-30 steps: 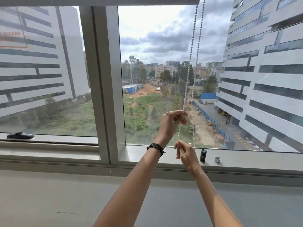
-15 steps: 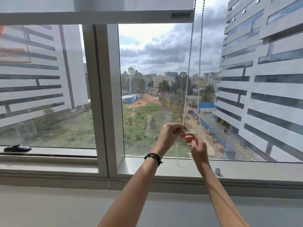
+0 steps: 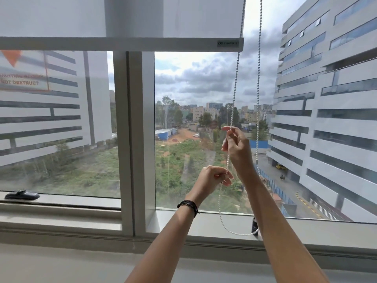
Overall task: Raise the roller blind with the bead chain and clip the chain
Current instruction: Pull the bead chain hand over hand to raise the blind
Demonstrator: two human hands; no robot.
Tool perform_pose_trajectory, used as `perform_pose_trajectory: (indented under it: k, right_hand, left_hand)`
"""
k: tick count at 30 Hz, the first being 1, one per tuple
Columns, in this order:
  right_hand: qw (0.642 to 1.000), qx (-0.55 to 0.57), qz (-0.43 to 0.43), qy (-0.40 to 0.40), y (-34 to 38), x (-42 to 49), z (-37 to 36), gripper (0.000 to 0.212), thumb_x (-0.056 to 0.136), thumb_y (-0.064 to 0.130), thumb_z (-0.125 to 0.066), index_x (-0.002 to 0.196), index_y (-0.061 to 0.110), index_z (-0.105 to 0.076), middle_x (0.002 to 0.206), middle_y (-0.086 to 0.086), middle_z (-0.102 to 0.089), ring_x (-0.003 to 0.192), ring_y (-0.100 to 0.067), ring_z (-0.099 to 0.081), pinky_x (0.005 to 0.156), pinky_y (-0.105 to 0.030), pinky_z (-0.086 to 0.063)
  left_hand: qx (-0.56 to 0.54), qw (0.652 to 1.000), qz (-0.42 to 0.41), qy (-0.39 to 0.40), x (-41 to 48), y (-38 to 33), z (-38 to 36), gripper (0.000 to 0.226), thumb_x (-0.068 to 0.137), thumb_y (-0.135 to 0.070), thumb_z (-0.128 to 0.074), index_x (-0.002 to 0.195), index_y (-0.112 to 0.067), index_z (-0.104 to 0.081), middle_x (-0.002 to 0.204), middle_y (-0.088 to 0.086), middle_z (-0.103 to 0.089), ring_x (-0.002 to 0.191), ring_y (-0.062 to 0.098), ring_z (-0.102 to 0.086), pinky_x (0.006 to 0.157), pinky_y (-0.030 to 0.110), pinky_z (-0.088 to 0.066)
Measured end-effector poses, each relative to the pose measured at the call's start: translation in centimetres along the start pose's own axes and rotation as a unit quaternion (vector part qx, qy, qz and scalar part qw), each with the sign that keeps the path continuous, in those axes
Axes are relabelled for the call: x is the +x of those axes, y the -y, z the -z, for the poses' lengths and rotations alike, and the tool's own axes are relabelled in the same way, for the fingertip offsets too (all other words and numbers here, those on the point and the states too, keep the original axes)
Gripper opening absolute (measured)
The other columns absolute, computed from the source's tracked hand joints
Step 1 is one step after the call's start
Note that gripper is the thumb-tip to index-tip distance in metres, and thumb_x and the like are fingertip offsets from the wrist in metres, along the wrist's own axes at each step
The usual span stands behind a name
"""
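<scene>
A white roller blind [image 3: 142, 17] hangs at the top of the window, its grey bottom bar [image 3: 122, 44] about a fifth of the way down the view. A white bead chain [image 3: 235, 82] drops in two strands at the blind's right end and loops just above the sill. My right hand [image 3: 236, 147] pinches the left strand high up. My left hand [image 3: 214, 179], with a black wristband, pinches the same strand lower down. A small black chain clip [image 3: 254, 223] stands on the sill by the loop's bottom.
A grey window mullion [image 3: 133, 139] divides the two panes. A black window handle [image 3: 21, 195] lies on the left sill. A red-and-white sticker [image 3: 24, 72] is on the left pane. The grey sill ledge [image 3: 204, 227] runs below the glass.
My right hand has climbed from below the left hand to above it on the chain. The view has tilted up, and the blind's bottom bar now sits lower in the picture.
</scene>
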State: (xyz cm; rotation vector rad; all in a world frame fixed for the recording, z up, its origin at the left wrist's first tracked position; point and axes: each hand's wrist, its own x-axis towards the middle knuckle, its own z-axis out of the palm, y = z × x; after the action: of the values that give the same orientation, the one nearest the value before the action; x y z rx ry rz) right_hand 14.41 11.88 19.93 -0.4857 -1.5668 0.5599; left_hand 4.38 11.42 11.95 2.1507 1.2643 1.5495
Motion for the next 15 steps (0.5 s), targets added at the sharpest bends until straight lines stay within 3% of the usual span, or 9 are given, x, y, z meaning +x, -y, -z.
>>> perform_pose_trajectory:
  k: [3,6,8,15]
  right_hand:
    - [1.000,-0.011,0.020,0.011,-0.1,0.1,-0.5,0.024,0.095,-0.002,-0.037,0.086,0.008,-0.057,0.048,0.008,-0.044,0.034,-0.003,-0.036,0.035,-0.017,-0.031]
    - [0.999,-0.015,0.037,0.012,-0.2,-0.2,-0.7,0.033,0.095,-0.004,-0.038,0.075,0.019,-0.052,0.050,0.005,-0.039,0.037,-0.004,-0.031,0.034,-0.020,-0.026]
    - [0.999,-0.015,0.040,0.017,-0.1,-0.3,-0.8,0.035,0.094,-0.004,-0.037,0.073,0.021,-0.050,0.052,0.004,-0.039,0.039,-0.010,-0.031,0.036,-0.024,-0.026]
    - [0.999,0.010,0.027,0.022,0.2,-0.9,-0.5,0.034,0.096,-0.003,-0.035,0.073,0.018,-0.049,0.053,-0.004,-0.038,0.042,-0.014,-0.031,0.037,-0.023,-0.027]
  left_hand:
    - [0.009,1.000,-0.012,0.021,0.2,0.0,0.7,0.012,0.087,0.004,-0.059,0.086,0.006,-0.071,0.079,0.024,-0.073,0.069,0.017,-0.070,0.064,0.006,-0.052]
    - [0.020,0.999,-0.008,0.050,0.0,0.6,1.2,0.013,0.089,-0.001,-0.058,0.087,0.001,-0.071,0.080,0.021,-0.074,0.072,0.020,-0.072,0.070,0.017,-0.057]
    - [0.018,0.998,-0.010,0.063,-0.3,0.9,1.2,0.013,0.090,-0.002,-0.058,0.087,0.001,-0.071,0.080,0.020,-0.074,0.071,0.017,-0.071,0.073,0.023,-0.058]
    - [0.010,0.998,-0.008,0.066,-0.8,1.2,1.7,0.013,0.089,-0.005,-0.059,0.088,-0.002,-0.072,0.078,0.017,-0.074,0.067,0.007,-0.069,0.073,0.022,-0.058]
